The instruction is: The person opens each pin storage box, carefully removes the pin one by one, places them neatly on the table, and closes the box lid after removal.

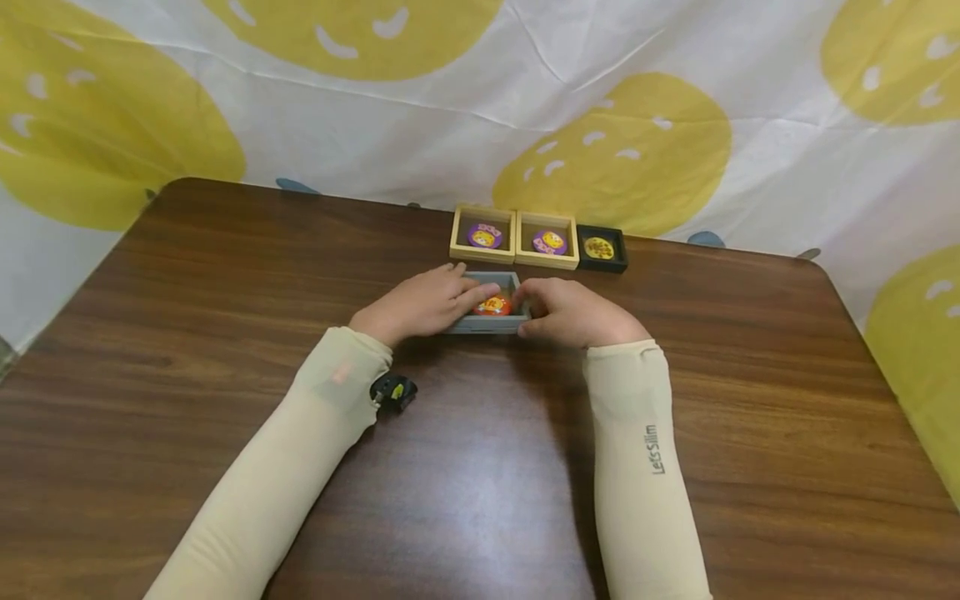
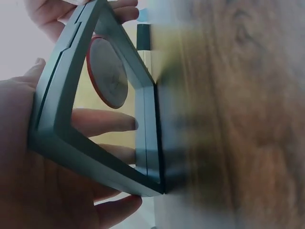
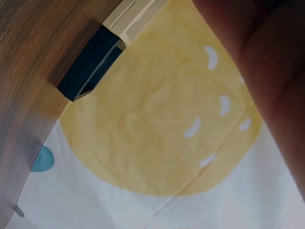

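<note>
The left hand (image 1: pixel 420 307) clasps the left end of a gray frame (image 1: pixel 483 324), hiding much of it, while the right hand (image 1: pixel 573 315) pinches its right side, some fingertips out of sight; the frame is over the middle of the table (image 1: pixel 465 500), toward the far side, and whether it touches the wood is hard to tell; the red badge (image 1: pixel 497 307) inside is partly covered by the left thumb, its lettering illegible, and the left wrist view shows only its back; farther off, two pale wooden frames (image 1: pixel 483 257) and a black frame (image 1: pixel 602 266) form a row, the pale part cut off in the right wrist view.
</note>
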Available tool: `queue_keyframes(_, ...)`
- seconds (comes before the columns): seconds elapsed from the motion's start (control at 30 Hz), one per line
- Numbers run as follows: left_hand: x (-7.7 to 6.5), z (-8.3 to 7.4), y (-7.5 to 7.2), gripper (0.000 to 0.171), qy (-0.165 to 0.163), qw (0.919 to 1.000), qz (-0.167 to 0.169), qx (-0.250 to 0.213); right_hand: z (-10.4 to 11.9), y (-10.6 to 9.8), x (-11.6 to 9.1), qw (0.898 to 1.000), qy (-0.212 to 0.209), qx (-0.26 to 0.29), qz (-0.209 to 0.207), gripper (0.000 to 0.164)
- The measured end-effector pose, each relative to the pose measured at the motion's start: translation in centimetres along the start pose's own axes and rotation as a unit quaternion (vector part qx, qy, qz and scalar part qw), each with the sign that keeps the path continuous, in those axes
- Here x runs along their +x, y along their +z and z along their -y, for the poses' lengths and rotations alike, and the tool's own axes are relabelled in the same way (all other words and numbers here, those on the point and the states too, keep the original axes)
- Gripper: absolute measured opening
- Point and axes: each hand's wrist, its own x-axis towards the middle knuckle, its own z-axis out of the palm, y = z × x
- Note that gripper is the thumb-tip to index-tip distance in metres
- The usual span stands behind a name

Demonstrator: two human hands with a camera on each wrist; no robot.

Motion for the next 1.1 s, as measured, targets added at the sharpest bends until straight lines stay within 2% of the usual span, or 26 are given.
queue_keyframes(0.2, 0.0, 0.0, 0.0, 0.064, -0.002, 1.0000, 0.000, -0.002, -0.1, 0.1, -0.1, 1.000, -0.005, -0.003, -0.018, 0.022)
queue_keyframes(0.3, 0.1, 0.0, 0.1, 0.066, 0.004, 0.9998, -0.003, 0.017, -0.1, 0.1, -0.2, 1.000, -0.001, -0.001, -0.017, 0.019)
queue_keyframes(0.43, 0.1, 0.0, 0.3, 0.078, 0.006, 0.9988, -0.003, 0.048, 0.0, 0.2, -0.1, 1.000, 0.006, 0.002, -0.003, 0.015)
queue_keyframes(0.53, 0.0, 0.0, 0.4, 0.092, 0.006, 0.9987, -0.008, 0.051, -0.1, 0.3, 0.0, 1.000, 0.011, -0.003, 0.007, 0.013)
queue_keyframes(0.7, -0.2, -0.1, 0.7, 0.110, 0.017, 0.9979, -0.024, 0.058, -0.1, 0.6, 0.3, 0.999, 0.022, -0.011, 0.020, 0.012)
queue_keyframes(0.9, -0.2, -0.2, 0.9, 0.113, 0.021, 0.9955, -0.030, 0.087, 0.0, 1.0, 0.7, 0.999, 0.032, -0.012, 0.026, 0.013)
queue_keyframes(1.1, -0.2, -0.3, 1.2, 0.114, 0.030, 0.9928, -0.024, 0.113, -0.5, 0.8, 0.6, 1.000, 0.002, -0.021, 0.000, 0.023)
